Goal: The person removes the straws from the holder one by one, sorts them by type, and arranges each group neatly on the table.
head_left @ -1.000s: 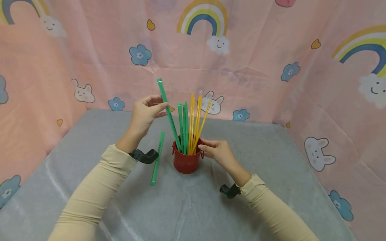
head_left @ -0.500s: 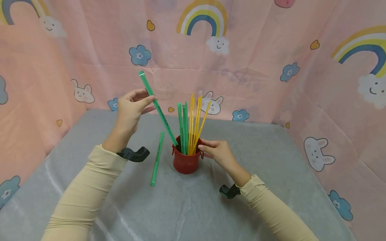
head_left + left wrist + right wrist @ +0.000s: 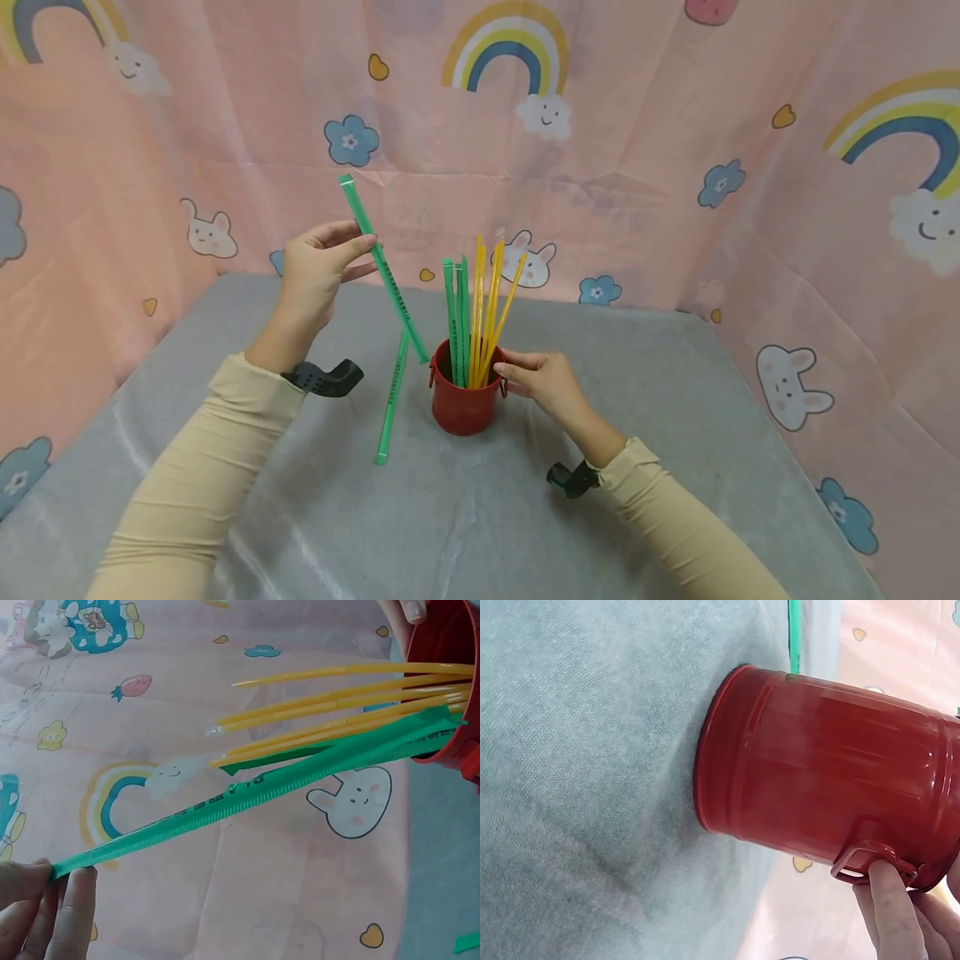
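My left hand [image 3: 309, 271] pinches a green-wrapped straw [image 3: 390, 287] between thumb and fingers, above the table. The straw slants down to the right, its lower end close beside the left rim of a small red bucket [image 3: 463, 412]. In the left wrist view, fingertips [image 3: 75, 885] grip it near one end. My right hand [image 3: 547, 379] holds the bucket at its right rim; in the right wrist view a finger lies on the small side handle [image 3: 874, 859]. Several yellow straws [image 3: 491, 308] and green-wrapped straws [image 3: 452, 317] stand in the bucket.
Another green-wrapped straw [image 3: 388, 417] lies on the grey cloth-covered table [image 3: 480, 533], left of the bucket. Pink patterned curtains [image 3: 615, 125] enclose the table at the back and both sides.
My left hand has moved left with the green-wrapped straw, whose lower end has come out of the bucket to outside its rim. The right hand keeps its place on the bucket.
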### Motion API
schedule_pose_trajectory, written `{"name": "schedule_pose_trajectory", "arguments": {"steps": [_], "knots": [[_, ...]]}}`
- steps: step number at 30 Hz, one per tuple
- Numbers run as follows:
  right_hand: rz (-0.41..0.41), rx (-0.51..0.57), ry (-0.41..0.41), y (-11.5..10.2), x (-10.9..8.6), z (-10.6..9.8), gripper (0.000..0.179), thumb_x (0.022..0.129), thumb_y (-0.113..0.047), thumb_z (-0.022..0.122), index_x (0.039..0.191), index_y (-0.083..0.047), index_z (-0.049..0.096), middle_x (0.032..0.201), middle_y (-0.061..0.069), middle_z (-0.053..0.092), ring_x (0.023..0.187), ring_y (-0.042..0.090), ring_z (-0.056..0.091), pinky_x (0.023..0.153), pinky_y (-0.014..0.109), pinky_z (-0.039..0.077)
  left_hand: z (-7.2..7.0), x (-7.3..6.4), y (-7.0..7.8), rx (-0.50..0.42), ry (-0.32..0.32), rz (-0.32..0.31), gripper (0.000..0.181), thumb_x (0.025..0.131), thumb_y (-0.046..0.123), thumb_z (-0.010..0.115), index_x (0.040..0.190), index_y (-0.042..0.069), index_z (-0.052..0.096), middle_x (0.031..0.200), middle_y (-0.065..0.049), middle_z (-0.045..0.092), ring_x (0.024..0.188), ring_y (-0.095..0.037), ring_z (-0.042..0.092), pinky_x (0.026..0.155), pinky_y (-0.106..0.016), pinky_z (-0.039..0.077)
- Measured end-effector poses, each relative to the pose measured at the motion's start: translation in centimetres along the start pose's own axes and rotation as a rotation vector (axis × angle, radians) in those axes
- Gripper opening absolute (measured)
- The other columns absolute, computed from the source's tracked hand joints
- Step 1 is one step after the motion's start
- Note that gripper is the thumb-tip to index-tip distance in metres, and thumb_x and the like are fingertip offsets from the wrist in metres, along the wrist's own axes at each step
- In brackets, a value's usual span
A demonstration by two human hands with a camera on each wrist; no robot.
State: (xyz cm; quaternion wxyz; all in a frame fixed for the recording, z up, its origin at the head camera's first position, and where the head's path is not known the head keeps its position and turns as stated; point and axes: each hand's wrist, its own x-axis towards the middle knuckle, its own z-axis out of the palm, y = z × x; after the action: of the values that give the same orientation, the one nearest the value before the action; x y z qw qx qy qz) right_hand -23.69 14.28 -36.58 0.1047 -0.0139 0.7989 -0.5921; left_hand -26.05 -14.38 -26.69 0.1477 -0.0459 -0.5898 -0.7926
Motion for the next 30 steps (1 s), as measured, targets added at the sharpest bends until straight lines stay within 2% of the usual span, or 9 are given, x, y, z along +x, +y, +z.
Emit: {"name": "schedule_pose_trajectory", "arguments": {"steps": [8, 14, 18, 25, 30], "knots": [[0.009, -0.014, -0.005, -0.3, -0.2, -0.1, 0.040, 0.084, -0.023, 0.069, 0.121, -0.009, 0.062, 0.120, 0.012, 0.062, 0.108, 0.025, 0.062, 0.085, 0.041, 0.052, -0.6, 0.6, -0.3, 0.053, -0.039, -0.045, 0.025, 0.079, 0.005, 0.071, 0.101, -0.002, 0.063, 0.083, -0.002, 0.064, 0.078, -0.012, 0.068, 0.066, -0.031, 0.058], [0.002, -0.013, 0.005, 0.1, 0.1, -0.1, 0.042, 0.082, -0.025, 0.070, 0.120, -0.009, 0.063, 0.120, 0.011, 0.063, 0.108, 0.024, 0.062, 0.085, 0.042, 0.052, -0.9, 0.9, -0.9, 0.157, -0.079, -0.121, 0.032, 0.081, 0.007, 0.071, 0.108, -0.004, 0.059, 0.086, -0.002, 0.061, 0.077, -0.010, 0.067, 0.066, -0.029, 0.058], [0.000, -0.005, 0.003, 0.0, 0.1, -0.1, 0.042, 0.082, -0.025, 0.070, 0.120, -0.009, 0.063, 0.120, 0.011, 0.063, 0.107, 0.024, 0.063, 0.085, 0.043, 0.051, -1.2, 1.1, -1.6, 0.241, -0.129, -0.163, 0.036, 0.082, 0.010, 0.070, 0.113, -0.005, 0.057, 0.088, -0.001, 0.060, 0.077, -0.009, 0.067, 0.070, -0.031, 0.058], [-0.014, 0.011, -0.012, 0.1, 0.0, -0.1, 0.040, 0.083, -0.022, 0.070, 0.120, -0.007, 0.063, 0.119, 0.012, 0.063, 0.106, 0.024, 0.063, 0.085, 0.044, 0.051, -1.6, 1.3, -2.8, 0.328, -0.188, -0.226, 0.033, 0.085, 0.010, 0.067, 0.113, -0.004, 0.058, 0.085, 0.002, 0.063, 0.079, -0.008, 0.066, 0.076, -0.036, 0.057], [-0.016, 0.012, -0.008, 0.1, 0.0, -0.1, 0.040, 0.084, -0.021, 0.070, 0.120, -0.007, 0.063, 0.119, 0.013, 0.063, 0.107, 0.025, 0.063, 0.085, 0.044, 0.052, -1.8, 1.4, -3.4, 0.412, -0.212, -0.305, 0.035, 0.085, 0.014, 0.067, 0.116, -0.001, 0.059, 0.094, 0.001, 0.063, 0.084, -0.008, 0.064, 0.078, -0.035, 0.056]]}}
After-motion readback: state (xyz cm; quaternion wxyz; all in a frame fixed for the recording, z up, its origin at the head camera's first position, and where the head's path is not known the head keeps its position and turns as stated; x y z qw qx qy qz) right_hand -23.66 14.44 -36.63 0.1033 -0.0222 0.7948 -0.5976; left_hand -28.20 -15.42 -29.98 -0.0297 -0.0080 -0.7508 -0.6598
